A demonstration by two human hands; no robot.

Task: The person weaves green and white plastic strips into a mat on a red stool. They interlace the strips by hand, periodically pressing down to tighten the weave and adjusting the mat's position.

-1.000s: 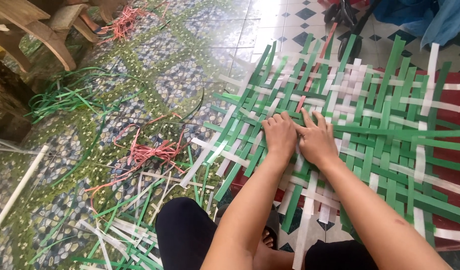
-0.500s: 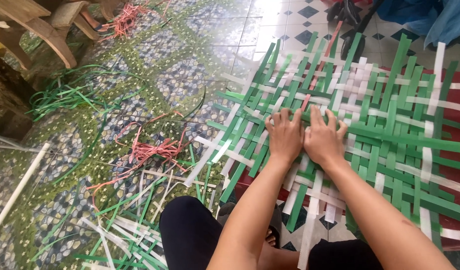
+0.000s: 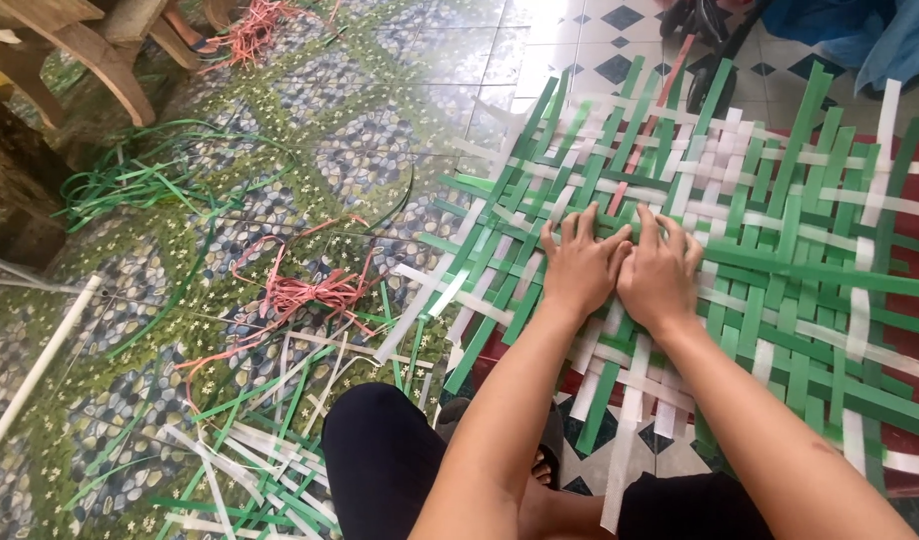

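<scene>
The woven mat (image 3: 780, 250) of green and white strips lies flat on the tiled floor (image 3: 380, 130), spread out in front of the seated person and reaching off toward the right of the view. Nearest the camera, two dark-clad knees (image 3: 380, 460) frame a glimpse of a sandal, and both bare forearms run forward from there. Down at the lower left, loose green and white strips (image 3: 250, 450) lie scattered in a heap on the patterned tiles.

Now to the hands: the left hand (image 3: 578, 268) is pressed palm-down on the weave, fingers spread and flat, gripping nothing. The right hand (image 3: 662, 275) sits just beside it, touching it at the thumb side, also flat and open on the strips, nothing closed in its fingers. Both rest near the mat's left-of-centre part, where green diagonals cross white bands.

A bit further left, a tangle of pink strips (image 3: 310, 292) lies on the floor, well apart from the mat's edge. Beyond that, a bundle of green strips (image 3: 150, 185) curls near the upper left. A white pole (image 3: 35, 375) slants along the left edge. At the far top left stand wooden furniture legs (image 3: 90, 50), with more pink strips beside them. Top right, blue cloth (image 3: 860, 30) shows past the mat's far edge.
</scene>
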